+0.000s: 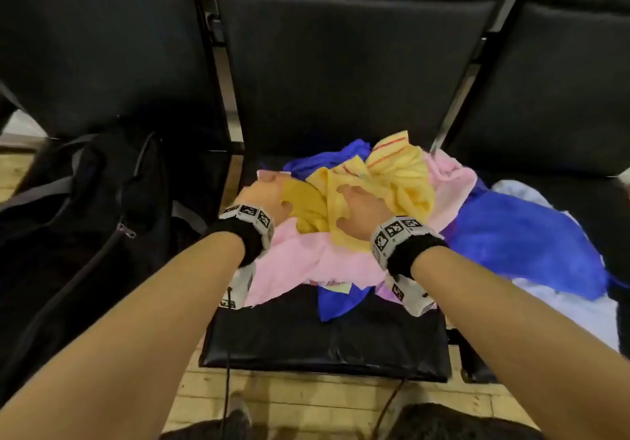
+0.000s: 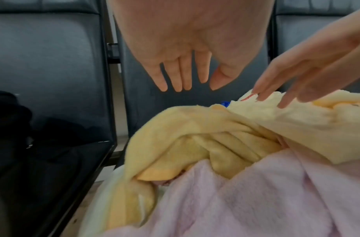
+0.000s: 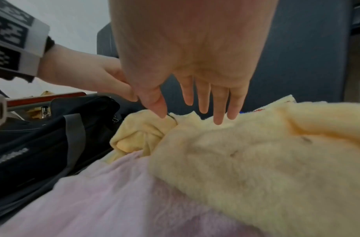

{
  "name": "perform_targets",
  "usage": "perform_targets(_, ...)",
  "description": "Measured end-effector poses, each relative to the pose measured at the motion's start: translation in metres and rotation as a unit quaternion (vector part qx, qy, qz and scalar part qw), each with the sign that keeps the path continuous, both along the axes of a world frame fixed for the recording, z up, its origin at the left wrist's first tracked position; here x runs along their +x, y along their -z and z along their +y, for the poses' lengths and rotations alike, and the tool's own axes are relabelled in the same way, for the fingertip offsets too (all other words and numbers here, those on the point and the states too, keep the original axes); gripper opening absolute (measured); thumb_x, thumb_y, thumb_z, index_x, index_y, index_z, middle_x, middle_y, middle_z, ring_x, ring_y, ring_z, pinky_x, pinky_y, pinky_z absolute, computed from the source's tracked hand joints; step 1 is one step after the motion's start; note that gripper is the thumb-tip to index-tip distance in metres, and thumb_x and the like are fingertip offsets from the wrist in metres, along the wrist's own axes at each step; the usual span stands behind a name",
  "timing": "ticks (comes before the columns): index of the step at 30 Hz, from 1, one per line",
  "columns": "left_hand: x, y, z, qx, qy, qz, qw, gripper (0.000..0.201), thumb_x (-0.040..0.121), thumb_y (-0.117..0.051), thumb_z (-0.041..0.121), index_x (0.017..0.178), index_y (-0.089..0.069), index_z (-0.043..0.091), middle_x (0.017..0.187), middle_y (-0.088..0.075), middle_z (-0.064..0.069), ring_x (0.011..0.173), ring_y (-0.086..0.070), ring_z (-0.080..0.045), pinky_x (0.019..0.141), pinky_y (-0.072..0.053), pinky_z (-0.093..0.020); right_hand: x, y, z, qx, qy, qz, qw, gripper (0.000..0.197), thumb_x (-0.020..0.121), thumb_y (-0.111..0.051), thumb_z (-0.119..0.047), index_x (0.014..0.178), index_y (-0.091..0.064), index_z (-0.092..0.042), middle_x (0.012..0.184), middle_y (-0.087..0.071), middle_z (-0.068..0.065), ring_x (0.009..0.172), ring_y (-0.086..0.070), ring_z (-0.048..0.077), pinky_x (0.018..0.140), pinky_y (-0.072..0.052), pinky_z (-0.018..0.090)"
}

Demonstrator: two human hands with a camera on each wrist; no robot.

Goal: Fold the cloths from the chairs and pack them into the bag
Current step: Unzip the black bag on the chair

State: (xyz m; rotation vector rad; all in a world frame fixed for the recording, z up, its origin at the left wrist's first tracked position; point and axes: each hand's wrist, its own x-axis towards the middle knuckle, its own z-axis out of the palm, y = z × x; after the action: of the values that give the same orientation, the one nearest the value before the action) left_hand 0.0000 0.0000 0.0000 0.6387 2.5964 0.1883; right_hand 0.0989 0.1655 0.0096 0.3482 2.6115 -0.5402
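1. The black bag (image 1: 85, 207) sits on the left chair; its contents are hidden.
2. Yellow cloth (image 1: 402, 180) tops the cloth pile on the middle chair (image 1: 324, 344).
3. Left hand (image 1: 262, 197) and right hand (image 1: 361, 207) hover with spread grip over it.

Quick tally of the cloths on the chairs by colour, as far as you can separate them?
Yellow cloth: 1, possibly more; the folds do not separate clearly
Pink cloth: 1
Blue cloth: at least 1; blue also shows behind and below the pile
Pale white cloth: 1
Total: at least 4
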Motion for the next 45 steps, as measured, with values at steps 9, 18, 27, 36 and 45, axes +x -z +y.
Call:
perform_targets(9, 0.002, 0.064, 0.029, 0.065, 0.056, 0.123, 0.989, 0.057, 0.090, -0.045, 0.025, 0.145, -0.030, 0.024, 0.152, -0.030, -0.002, 0.133, -0.038, -0.026, 0.104, -0.030, -0.041, -0.009, 0.066, 0.002, 0.038, 0.034, 0.099, 0.994, 0.066, 0.086, -0.055, -0.047, 0.140, -0.034, -0.015, 0.138, -0.043, 0.009, 0.126, -0.044, 0.030, 0.100, -0.040, 0.043)
perform_targets(18, 0.013, 0.097, 0.017, 0.127, 0.075, 0.219, 0.965, 0.052, 0.092, -0.044, 0.022, 0.143, -0.037, 0.019, 0.147, -0.038, -0.005, 0.130, -0.042, -0.025, 0.105, -0.036, -0.037, -0.018, 0.102, -0.019, 0.113, 0.018, 0.153, 0.982, 0.072, 0.081, -0.054, -0.062, 0.131, -0.038, -0.012, 0.125, -0.048, 0.013, 0.113, -0.050, 0.036, 0.093, -0.043, 0.048)
perform_targets(27, 0.053, 0.075, -0.023, 0.114, 0.037, 0.234, 0.965, 0.048, 0.092, -0.044, 0.022, 0.140, -0.041, 0.022, 0.145, -0.041, -0.002, 0.127, -0.045, -0.027, 0.099, -0.040, -0.040, 0.014, 0.077, -0.051, 0.111, 0.012, 0.196, 0.974, 0.054, 0.085, -0.055, -0.047, 0.125, -0.044, -0.012, 0.123, -0.051, 0.012, 0.112, -0.051, 0.035, 0.091, -0.040, 0.043)
perform_targets(36, 0.077, 0.007, -0.105, 0.111, -0.050, 0.274, 0.954, 0.048, 0.095, -0.042, 0.022, 0.143, -0.037, 0.021, 0.143, -0.042, -0.007, 0.126, -0.046, -0.029, 0.101, -0.041, -0.043, 0.031, 0.004, -0.103, 0.070, -0.045, 0.274, 0.958, 0.058, 0.087, -0.059, -0.036, 0.136, -0.038, -0.014, 0.131, -0.046, 0.011, 0.119, -0.048, 0.032, 0.097, -0.040, 0.044)
perform_targets(45, 0.115, -0.021, -0.220, 0.065, -0.174, 0.284, 0.941, 0.043, 0.094, -0.046, 0.024, 0.135, -0.045, 0.015, 0.134, -0.047, -0.011, 0.123, -0.047, -0.030, 0.100, -0.039, -0.038, 0.046, -0.016, -0.183, 0.005, -0.149, 0.295, 0.944, 0.058, 0.089, -0.057, -0.033, 0.140, -0.035, -0.015, 0.133, -0.046, 0.009, 0.118, -0.050, 0.029, 0.098, -0.043, 0.045)
